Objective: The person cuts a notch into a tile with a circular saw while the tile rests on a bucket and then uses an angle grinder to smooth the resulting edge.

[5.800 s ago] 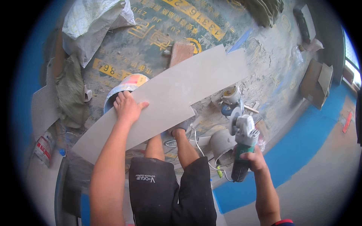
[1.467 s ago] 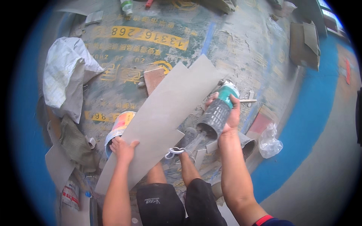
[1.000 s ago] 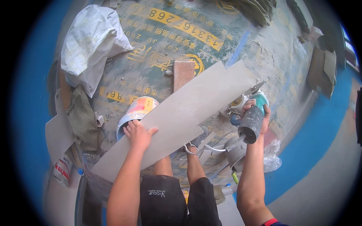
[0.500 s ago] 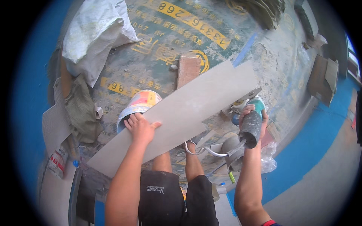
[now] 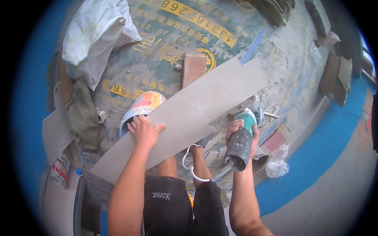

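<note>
A long light-grey tile (image 5: 197,106) slants across the middle, with stepped notches at its far right end and along its near edge. My left hand (image 5: 142,129) grips its left part, fingers curled over the far edge and thumb on the face. The tile overlaps a paint-smeared bucket (image 5: 147,101), whose mouth is partly hidden. My right hand (image 5: 252,135) is closed around an angle grinder (image 5: 239,145) with a teal head and dusty dark body. The grinder's disc (image 5: 241,105) is close to the tile's near right edge; contact cannot be told.
A reddish board piece (image 5: 193,70) lies beyond the tile on dusty green floor sheeting (image 5: 165,43). White sack (image 5: 98,35) and olive cloth (image 5: 84,118) are at left, a cardboard box (image 5: 335,80) at right. A white cord (image 5: 193,167) hangs by my legs, near a clear plastic bag (image 5: 277,163).
My right hand has brought the grinder left and slightly down, with its disc along the tile's near edge. The left hand keeps its grip on the tile.
</note>
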